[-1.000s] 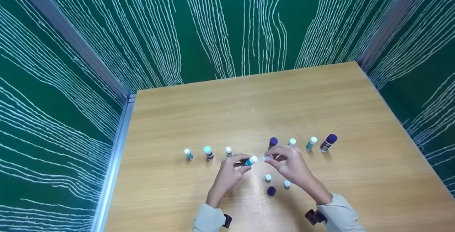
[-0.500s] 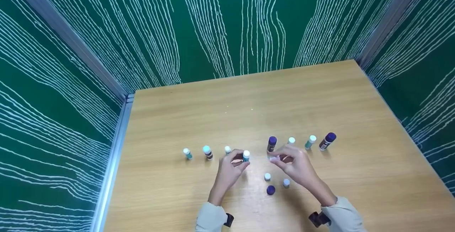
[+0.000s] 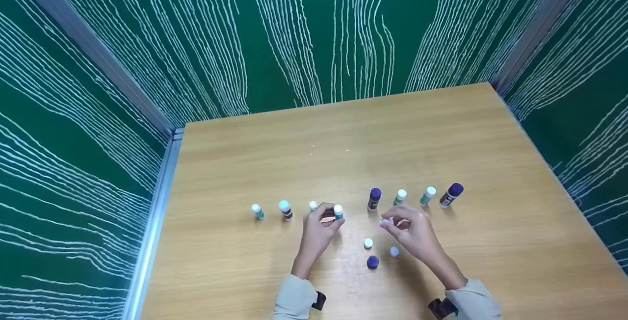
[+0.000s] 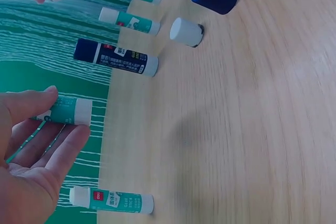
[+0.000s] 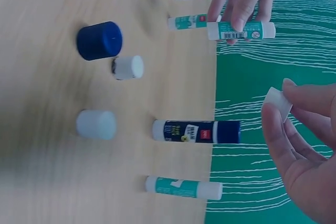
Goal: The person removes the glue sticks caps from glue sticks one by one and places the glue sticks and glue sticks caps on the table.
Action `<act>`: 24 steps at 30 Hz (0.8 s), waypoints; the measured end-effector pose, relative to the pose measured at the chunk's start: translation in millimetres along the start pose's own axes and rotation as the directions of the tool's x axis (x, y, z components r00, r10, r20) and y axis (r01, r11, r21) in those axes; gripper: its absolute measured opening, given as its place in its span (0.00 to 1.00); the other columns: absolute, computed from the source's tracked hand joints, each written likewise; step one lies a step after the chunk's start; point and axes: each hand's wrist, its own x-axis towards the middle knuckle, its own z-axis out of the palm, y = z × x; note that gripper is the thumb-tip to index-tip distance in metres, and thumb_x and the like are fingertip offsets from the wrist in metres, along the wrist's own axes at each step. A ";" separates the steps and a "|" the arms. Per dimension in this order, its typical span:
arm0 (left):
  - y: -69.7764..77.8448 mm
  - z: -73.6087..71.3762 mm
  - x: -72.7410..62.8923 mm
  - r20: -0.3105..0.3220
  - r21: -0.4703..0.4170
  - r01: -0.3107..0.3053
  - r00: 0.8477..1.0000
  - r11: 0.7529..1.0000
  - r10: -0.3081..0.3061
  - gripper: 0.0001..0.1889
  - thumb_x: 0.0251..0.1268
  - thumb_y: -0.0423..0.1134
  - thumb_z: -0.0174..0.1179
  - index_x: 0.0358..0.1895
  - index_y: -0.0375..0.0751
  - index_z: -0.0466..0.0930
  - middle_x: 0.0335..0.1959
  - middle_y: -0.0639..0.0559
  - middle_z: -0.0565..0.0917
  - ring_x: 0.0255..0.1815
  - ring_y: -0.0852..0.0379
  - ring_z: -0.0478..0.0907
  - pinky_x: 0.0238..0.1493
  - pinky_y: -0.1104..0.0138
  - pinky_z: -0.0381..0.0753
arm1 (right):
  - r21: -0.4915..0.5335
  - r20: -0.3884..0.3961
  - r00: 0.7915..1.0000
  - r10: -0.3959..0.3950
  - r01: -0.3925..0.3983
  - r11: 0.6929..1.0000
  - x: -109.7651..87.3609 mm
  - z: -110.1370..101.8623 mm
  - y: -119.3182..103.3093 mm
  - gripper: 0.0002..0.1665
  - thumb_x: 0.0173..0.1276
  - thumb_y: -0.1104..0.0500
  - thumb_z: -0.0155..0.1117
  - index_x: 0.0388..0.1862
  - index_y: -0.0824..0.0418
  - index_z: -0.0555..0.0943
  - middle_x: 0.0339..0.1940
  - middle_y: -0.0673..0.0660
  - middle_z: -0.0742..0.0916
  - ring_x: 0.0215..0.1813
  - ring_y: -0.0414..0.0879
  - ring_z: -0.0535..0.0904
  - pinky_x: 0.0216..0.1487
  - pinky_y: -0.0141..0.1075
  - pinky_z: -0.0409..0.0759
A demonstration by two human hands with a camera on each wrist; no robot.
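Note:
My left hand (image 3: 319,231) holds a teal glue stick (image 3: 338,212) upright between thumb and fingers. Its white top end and printed label (image 5: 247,31) show in the right wrist view. To the right, my right hand (image 3: 412,226) pinches a small white cap (image 5: 278,103) between thumb and fingertips, apart from the glue stick. On the table below the hands lie two white caps, one nearer the middle (image 3: 368,243) and one to its right (image 3: 394,251), and a dark blue cap (image 3: 373,261). A dark blue glue stick (image 3: 374,199) stands just beyond, between the hands.
Right of it stand two teal glue sticks, one nearer (image 3: 400,196) and one farther (image 3: 428,196), then a larger dark one (image 3: 451,195). On the left are a teal glue stick (image 3: 258,211), a dark one with a pale cap (image 3: 286,209) and another teal (image 3: 313,205). Green walls enclose the table (image 3: 274,163).
The hands have drawn apart: my right hand has moved right with the white cap. My left hand has shifted slightly left and turned the tilted glue stick upright.

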 end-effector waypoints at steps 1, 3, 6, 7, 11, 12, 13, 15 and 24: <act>-0.7 1.0 0.7 -0.001 -0.004 0.001 1.000 1.000 -0.001 0.12 0.54 0.23 0.64 0.44 0.29 0.78 0.41 0.40 0.82 0.45 0.43 0.81 0.43 0.64 0.83 | -0.001 -0.002 1.000 0.010 -0.010 1.000 -0.8 0.2 1.6 0.09 0.53 0.68 0.73 0.32 0.57 0.85 0.31 0.46 0.83 0.33 0.41 0.78 0.32 0.32 0.83; -1.7 2.5 1.9 0.002 -0.004 0.003 1.000 1.000 -0.003 0.12 0.55 0.23 0.64 0.44 0.29 0.78 0.42 0.39 0.82 0.46 0.43 0.81 0.45 0.63 0.83 | -0.003 -0.011 0.999 0.031 -0.031 1.000 -2.3 1.1 4.8 0.08 0.54 0.68 0.72 0.33 0.59 0.85 0.31 0.47 0.83 0.33 0.42 0.78 0.32 0.31 0.82; -13.8 6.1 6.7 -0.005 0.003 0.014 1.000 1.000 -0.014 0.12 0.55 0.24 0.64 0.44 0.31 0.78 0.42 0.41 0.82 0.46 0.44 0.81 0.45 0.64 0.83 | -0.010 -0.019 0.998 0.062 -0.063 0.998 -4.4 2.6 10.4 0.08 0.54 0.69 0.72 0.34 0.61 0.85 0.32 0.49 0.83 0.33 0.43 0.78 0.33 0.31 0.82; -19.3 7.4 8.6 -0.010 0.007 0.020 1.000 1.000 -0.020 0.13 0.55 0.24 0.64 0.44 0.32 0.78 0.42 0.43 0.82 0.46 0.46 0.81 0.46 0.65 0.83 | -0.016 -0.017 0.997 0.072 -0.073 0.997 -5.1 3.0 12.6 0.08 0.54 0.68 0.72 0.34 0.61 0.85 0.33 0.50 0.83 0.33 0.43 0.78 0.33 0.31 0.82; -43.4 14.4 16.9 -0.040 0.011 0.041 0.998 0.999 -0.041 0.13 0.54 0.26 0.66 0.43 0.37 0.80 0.41 0.48 0.83 0.46 0.51 0.81 0.44 0.70 0.82 | -0.040 0.000 0.994 0.114 -0.114 0.993 -8.8 3.8 21.0 0.08 0.56 0.67 0.71 0.36 0.61 0.85 0.36 0.51 0.83 0.36 0.43 0.78 0.35 0.31 0.82; -44.0 15.4 17.3 -0.044 0.011 0.038 0.998 0.999 -0.038 0.12 0.54 0.27 0.66 0.43 0.38 0.80 0.40 0.48 0.83 0.45 0.52 0.81 0.44 0.70 0.82 | -0.045 0.005 0.992 0.125 -0.125 0.991 -9.8 3.9 23.3 0.08 0.56 0.67 0.71 0.36 0.61 0.85 0.36 0.51 0.82 0.36 0.43 0.78 0.36 0.31 0.82; -44.9 16.7 18.1 -0.049 0.013 0.036 0.998 0.999 -0.035 0.12 0.54 0.26 0.66 0.43 0.37 0.80 0.40 0.48 0.83 0.45 0.52 0.81 0.43 0.70 0.82 | -0.047 0.006 0.991 0.134 -0.134 0.990 -10.9 4.2 25.7 0.08 0.56 0.67 0.71 0.36 0.61 0.85 0.35 0.52 0.82 0.36 0.44 0.78 0.36 0.31 0.82; -47.3 19.2 19.9 -0.055 0.012 0.030 0.998 0.999 -0.029 0.12 0.54 0.26 0.66 0.43 0.37 0.80 0.40 0.47 0.83 0.45 0.50 0.81 0.43 0.69 0.83 | -0.050 0.008 0.988 0.157 -0.156 0.987 -12.7 5.1 30.7 0.09 0.56 0.66 0.71 0.37 0.60 0.85 0.35 0.52 0.82 0.36 0.44 0.79 0.37 0.31 0.82; -58.6 28.4 26.6 -0.103 0.048 0.105 0.990 0.993 -0.099 0.13 0.53 0.23 0.65 0.42 0.38 0.80 0.39 0.47 0.83 0.45 0.51 0.81 0.43 0.70 0.83 | -0.050 0.038 0.963 0.266 -0.264 0.963 -16.0 12.6 51.9 0.11 0.56 0.68 0.70 0.40 0.63 0.83 0.35 0.52 0.82 0.37 0.45 0.78 0.39 0.30 0.80</act>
